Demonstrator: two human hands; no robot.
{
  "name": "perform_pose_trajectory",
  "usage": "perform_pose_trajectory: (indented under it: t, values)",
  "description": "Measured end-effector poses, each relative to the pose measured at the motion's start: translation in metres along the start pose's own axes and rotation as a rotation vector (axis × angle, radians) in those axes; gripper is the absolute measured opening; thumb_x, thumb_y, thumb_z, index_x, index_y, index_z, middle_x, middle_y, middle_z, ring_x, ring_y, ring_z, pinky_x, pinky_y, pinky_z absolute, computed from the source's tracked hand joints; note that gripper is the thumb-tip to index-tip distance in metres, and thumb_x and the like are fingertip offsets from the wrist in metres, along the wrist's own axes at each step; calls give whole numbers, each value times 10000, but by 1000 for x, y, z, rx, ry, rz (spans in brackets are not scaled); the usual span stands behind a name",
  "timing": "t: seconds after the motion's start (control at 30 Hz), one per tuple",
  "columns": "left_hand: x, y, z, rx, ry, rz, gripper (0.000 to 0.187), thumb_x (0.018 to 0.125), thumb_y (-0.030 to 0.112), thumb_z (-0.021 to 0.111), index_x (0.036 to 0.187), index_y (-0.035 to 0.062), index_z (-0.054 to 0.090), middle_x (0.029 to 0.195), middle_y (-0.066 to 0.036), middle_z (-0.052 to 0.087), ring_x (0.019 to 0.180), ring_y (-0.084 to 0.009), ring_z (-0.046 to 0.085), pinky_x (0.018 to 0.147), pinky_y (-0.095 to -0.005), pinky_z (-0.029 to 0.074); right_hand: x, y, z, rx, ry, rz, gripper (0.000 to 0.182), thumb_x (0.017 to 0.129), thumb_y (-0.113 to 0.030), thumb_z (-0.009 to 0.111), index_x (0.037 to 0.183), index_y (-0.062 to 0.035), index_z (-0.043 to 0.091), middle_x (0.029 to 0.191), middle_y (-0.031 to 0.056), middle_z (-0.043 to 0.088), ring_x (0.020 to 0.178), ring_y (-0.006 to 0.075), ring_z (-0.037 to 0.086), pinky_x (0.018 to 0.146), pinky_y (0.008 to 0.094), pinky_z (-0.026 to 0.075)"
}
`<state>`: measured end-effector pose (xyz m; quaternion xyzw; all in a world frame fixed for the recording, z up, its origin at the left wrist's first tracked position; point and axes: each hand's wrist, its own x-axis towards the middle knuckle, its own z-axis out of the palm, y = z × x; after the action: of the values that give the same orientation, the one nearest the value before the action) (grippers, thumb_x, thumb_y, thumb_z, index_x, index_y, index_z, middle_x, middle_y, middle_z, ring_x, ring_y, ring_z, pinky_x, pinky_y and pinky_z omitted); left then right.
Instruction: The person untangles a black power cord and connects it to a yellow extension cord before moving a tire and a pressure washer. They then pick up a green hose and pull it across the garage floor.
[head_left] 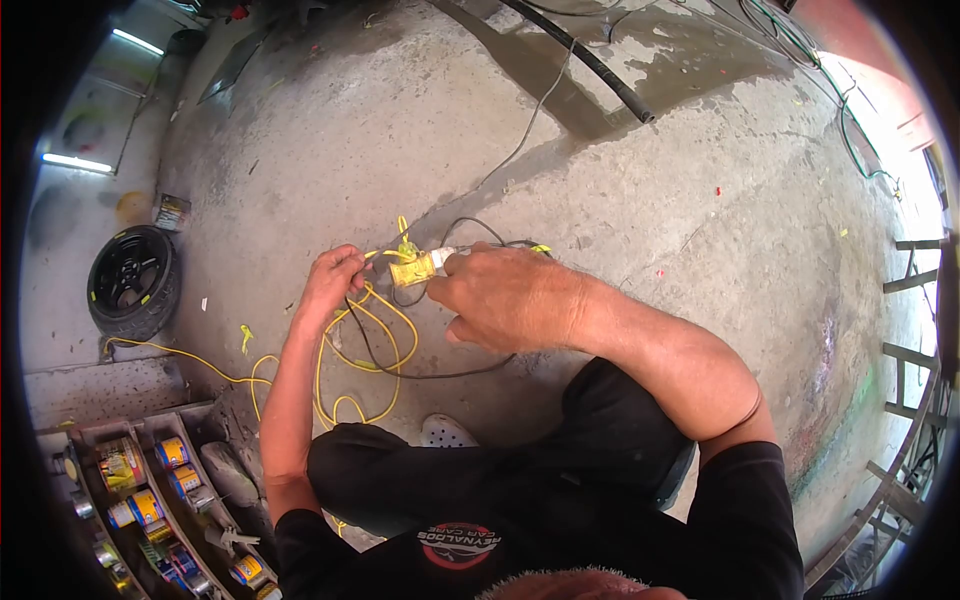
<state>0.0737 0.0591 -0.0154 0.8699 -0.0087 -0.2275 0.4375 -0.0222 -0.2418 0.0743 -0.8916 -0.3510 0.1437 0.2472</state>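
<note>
Step in hand: wiring work on a small yellow connector block (412, 269), held up over the concrete floor (640, 300), by the look of it; yellow wires (385, 330) and a black wire (420, 372) meet at the block.
Left hand (330, 283): just left of the block, grip closed on the yellow wires where they run into it; forearm comes straight up from the lap.
Right hand (505, 297): just right of the block, fingers curled, fingertips pinching its right end; elbow bent, forearm crossing in from the right.
Block: between the two hands, above the floor.
Next move calls for: a steady block and fine fingertip work on the thin wire ends, I judge.
Beyond: a tyre (133, 280) lies well left of the block; paint cans (150, 505) on shelves below-left of it.
</note>
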Motion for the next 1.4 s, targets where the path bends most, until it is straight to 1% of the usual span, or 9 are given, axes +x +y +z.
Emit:
perform_pose_trajectory:
  t: [0.07,0.37,0.57,0.67,0.87,0.97,1.4]
  values:
    - [2,-4,-2,-1,2,8,216,899,193,515,824,26,629,622,8,543,597,-81,497,571,-244,408,1,0,1,-2,-4,1,342,833,-241,683,1029,27,600,961,193,634,980,348,614,828,437,521]
    - [1,-3,-3,-1,2,11,218,897,190,506,819,26,626,626,9,538,601,-81,483,577,-243,400,3,1,1,27,12,1,341,822,-227,693,1026,30,599,951,198,628,961,358,621,825,444,514]
    - [0,0,-3,19,3,-3,206,886,173,505,823,18,625,626,5,533,602,-83,480,576,-243,396,2,3,2,19,18,0,335,823,-222,691,1027,28,599,955,197,628,966,357,620,830,444,511]
    - [0,0,-3,20,0,-3,187,897,154,507,809,26,611,636,12,533,592,-77,469,583,-239,389,3,3,3,11,20,5,337,824,-223,691,1030,27,600,963,197,628,972,356,619,836,442,511]
    - [2,-4,-3,3,-1,7,185,899,155,508,814,33,617,635,14,535,588,-73,468,578,-239,389,3,1,-1,17,-17,19,336,836,-233,685,1030,28,603,974,196,630,982,352,618,845,438,511]
    - [2,-2,-3,18,-3,2,198,885,166,507,831,17,625,625,6,527,601,-82,472,578,-246,390,3,2,0,20,-11,15,336,840,-236,682,1031,29,603,979,197,631,985,351,618,846,439,511]
    - [0,-1,-4,6,-4,11,205,890,180,508,820,25,622,628,10,532,600,-82,482,576,-242,397,3,1,-2,21,-19,20,330,844,-228,676,1042,25,595,977,202,627,987,354,614,853,442,503]
